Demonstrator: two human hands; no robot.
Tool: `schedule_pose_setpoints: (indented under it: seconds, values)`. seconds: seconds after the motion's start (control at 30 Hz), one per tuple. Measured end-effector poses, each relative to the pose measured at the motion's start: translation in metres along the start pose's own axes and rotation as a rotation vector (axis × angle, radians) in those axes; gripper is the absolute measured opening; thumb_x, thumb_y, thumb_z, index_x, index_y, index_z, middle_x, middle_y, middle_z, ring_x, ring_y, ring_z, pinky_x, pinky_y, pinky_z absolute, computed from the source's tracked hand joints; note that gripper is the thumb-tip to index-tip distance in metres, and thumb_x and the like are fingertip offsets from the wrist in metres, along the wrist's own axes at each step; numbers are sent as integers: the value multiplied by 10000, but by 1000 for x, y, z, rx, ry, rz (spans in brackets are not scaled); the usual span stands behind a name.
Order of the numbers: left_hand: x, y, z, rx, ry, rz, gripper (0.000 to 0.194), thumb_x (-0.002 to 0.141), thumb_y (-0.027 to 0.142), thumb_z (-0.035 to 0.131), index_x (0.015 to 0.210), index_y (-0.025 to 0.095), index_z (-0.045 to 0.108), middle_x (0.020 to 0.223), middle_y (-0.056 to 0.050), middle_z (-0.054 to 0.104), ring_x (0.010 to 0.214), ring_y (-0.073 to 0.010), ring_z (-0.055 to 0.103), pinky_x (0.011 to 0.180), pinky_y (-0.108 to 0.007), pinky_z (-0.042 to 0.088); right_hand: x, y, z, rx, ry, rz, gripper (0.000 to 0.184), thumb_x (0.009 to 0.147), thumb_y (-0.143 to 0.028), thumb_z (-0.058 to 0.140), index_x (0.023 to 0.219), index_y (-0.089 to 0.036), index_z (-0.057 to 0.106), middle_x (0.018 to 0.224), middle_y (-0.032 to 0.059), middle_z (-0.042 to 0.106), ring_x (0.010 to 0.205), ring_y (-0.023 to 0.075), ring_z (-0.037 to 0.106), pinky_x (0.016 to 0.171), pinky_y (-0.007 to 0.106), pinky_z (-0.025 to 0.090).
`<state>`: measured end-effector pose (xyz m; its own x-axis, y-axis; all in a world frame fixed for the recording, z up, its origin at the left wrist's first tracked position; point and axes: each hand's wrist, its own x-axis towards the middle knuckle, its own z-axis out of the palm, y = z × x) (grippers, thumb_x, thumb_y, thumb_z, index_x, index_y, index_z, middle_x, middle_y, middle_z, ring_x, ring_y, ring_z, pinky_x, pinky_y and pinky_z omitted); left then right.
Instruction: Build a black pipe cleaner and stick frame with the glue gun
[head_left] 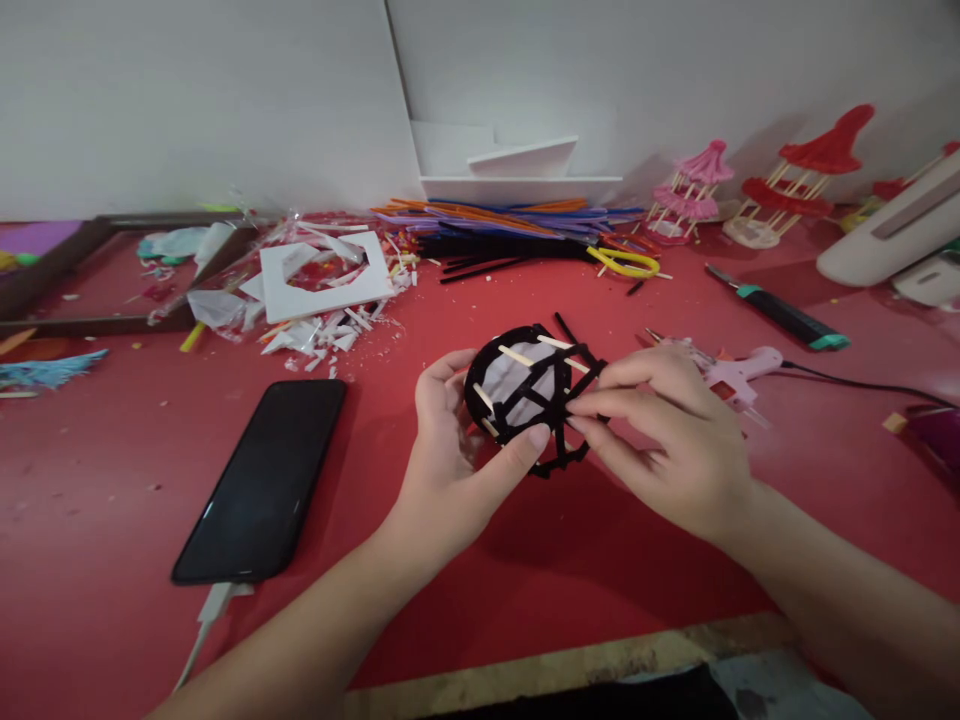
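Observation:
Between my hands is a small round craft frame with a pale disc base, short wooden sticks and black fuzzy pipe cleaners crossing over it. It is tilted, its open stick side facing toward me. My left hand wraps the frame from the left, thumb pressed on the near rim. On the right, the fingertips of my right hand pinch the black pipe cleaner strips where they cross. A pink glue gun lies just behind my right hand, partly covered by it.
A black phone with a white cable lies at left. Foam scraps litter the back left. Pipe cleaners lie along the wall. A green-black cutter is at right, before pink and red tiered models.

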<state>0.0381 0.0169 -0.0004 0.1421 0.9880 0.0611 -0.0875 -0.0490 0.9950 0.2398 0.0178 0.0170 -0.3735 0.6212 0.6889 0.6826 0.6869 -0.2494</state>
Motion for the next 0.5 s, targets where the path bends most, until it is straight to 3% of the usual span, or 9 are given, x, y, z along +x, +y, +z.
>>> schedule_pose_setpoints:
  seconds: [0.2, 0.5]
  values:
    - [-2, 1, 1, 46, -2, 9, 640, 786, 320, 805, 1258, 303, 372, 1309, -66, 539, 1127, -221, 616, 880, -338, 552, 2, -4, -1, 7, -1, 71, 36, 882, -189, 665, 897, -222, 666, 912, 56, 618, 837, 195, 593, 786, 407, 479]
    - [-5, 0, 2, 111, -37, 79, 754, 739, 256, 824, 1287, 292, 308, 1329, -100, 508, 1263, -294, 548, 1058, -474, 474, 1, -10, -1, -13, 23, 65, 110, 822, -143, 668, 813, -242, 620, 845, 27, 603, 784, 189, 587, 788, 408, 466]
